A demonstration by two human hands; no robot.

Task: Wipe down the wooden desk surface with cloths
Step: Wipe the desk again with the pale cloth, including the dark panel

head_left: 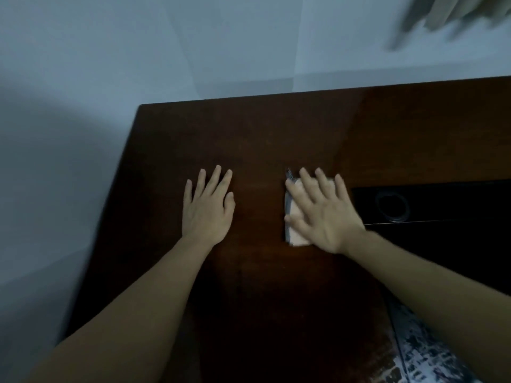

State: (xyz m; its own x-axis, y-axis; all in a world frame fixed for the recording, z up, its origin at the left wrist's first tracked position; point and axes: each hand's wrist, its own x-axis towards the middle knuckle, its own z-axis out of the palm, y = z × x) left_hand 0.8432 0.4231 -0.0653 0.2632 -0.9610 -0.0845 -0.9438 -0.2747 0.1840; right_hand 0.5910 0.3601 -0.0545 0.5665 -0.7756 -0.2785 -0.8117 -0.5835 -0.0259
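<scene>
Dark wood desk (pixel 276 128) vs pale wall. To wipe well: keep even pressure, overlap strokes, work w/ grain to the edges. My right hand (pixel 323 214) lies flat, fingers splayed, pressing the folded cloth (pixel 294 233) mid-desk. Left hand (pixel 207 208) flat on bare wood, fingers straight, holding nothing.

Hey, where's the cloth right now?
In the head view, the folded cloth lies on the desk right of centre, under the flat right hand, beside the black panel.

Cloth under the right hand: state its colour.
The cloth looks pale pinkish-white, seen in the head view.
</scene>
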